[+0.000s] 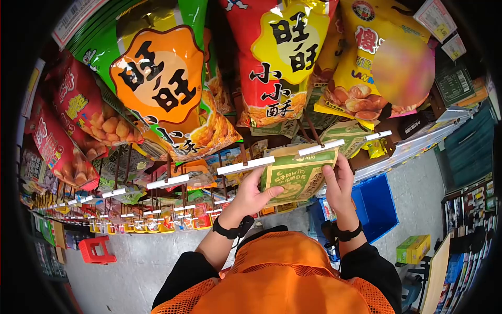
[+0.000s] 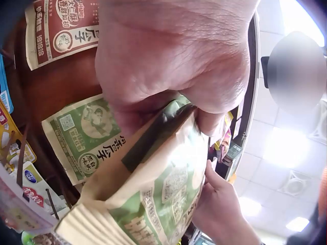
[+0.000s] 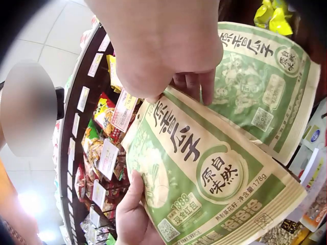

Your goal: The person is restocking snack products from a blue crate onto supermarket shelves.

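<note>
A green and tan paper bag of seeds [image 1: 298, 180] is held between both hands in front of the snack rack. My left hand [image 1: 250, 194] grips its left edge, thumb across the front. On the opposite edge, my right hand [image 1: 340, 187] pinches the bag with thumb and fingers. The bag's printed front [image 3: 204, 168] shows fully in the right wrist view, tilted. Behind it hangs another green seed bag [image 3: 255, 87], with the right fingers close to it. A matching green bag [image 2: 87, 135] lies behind the left hand in the left wrist view.
Large puffed-snack bags [image 1: 157, 89] and a yellow nut bag [image 1: 361, 68] stand on the shelf above. White price-tag hooks [image 1: 246, 165] jut toward me. Below right is a blue crate [image 1: 376, 209]; a red stool [image 1: 97, 250] stands on the floor at left.
</note>
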The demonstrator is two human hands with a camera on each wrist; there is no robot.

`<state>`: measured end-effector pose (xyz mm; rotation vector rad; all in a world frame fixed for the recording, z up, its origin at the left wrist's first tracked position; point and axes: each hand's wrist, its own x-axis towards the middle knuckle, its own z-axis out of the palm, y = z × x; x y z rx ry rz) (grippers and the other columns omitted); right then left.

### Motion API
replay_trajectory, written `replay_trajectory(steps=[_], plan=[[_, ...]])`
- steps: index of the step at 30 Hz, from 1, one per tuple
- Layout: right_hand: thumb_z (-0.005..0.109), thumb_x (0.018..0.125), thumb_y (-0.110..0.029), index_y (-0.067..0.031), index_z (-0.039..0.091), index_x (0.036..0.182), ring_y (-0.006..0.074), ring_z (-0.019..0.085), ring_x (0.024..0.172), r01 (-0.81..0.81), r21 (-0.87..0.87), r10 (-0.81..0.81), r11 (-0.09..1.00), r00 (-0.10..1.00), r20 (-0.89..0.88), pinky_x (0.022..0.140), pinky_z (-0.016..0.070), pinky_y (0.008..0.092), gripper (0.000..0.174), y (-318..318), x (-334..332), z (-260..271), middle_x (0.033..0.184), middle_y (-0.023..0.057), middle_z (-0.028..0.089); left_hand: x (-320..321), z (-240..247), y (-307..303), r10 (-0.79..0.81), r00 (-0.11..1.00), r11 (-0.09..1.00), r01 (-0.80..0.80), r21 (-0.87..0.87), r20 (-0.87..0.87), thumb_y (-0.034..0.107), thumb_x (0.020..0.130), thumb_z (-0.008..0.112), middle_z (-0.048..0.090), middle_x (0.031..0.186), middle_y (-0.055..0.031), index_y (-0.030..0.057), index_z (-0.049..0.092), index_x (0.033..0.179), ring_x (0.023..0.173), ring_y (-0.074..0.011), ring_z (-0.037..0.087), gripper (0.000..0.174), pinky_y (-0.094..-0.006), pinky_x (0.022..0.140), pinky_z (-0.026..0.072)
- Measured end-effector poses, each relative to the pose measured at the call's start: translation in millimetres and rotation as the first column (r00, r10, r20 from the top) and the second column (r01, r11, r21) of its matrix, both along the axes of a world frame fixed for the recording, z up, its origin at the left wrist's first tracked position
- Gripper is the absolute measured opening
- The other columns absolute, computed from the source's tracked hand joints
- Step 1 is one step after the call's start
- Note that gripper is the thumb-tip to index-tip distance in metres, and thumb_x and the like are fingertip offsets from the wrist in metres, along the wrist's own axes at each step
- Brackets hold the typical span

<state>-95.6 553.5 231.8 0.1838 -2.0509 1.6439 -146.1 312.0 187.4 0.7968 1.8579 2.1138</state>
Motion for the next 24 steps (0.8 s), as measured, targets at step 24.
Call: replay_trajectory(steps=[24], plan=[[0.075, 0.088, -0.029, 0.0013, 0.067, 0.117, 0.0264, 0.073, 0.087, -0.027, 0.518, -0.202, 0.855, 0.903, 0.379, 0.074, 0.0557, 0.0343, 0.042, 64.0, 15.4, -20.0, 0.096, 0.0171, 0.074, -34.3, -22.1, 11.7, 0.304, 0.953, 0.940, -0.301, -0.161, -0.004, 0.008, 0.091, 0.074, 0.065, 0.122, -0.0101, -0.0015, 0.054, 0.131, 0.112, -0.0173, 0.061, 0.046, -0.0319, 0.098, 0.0477]])
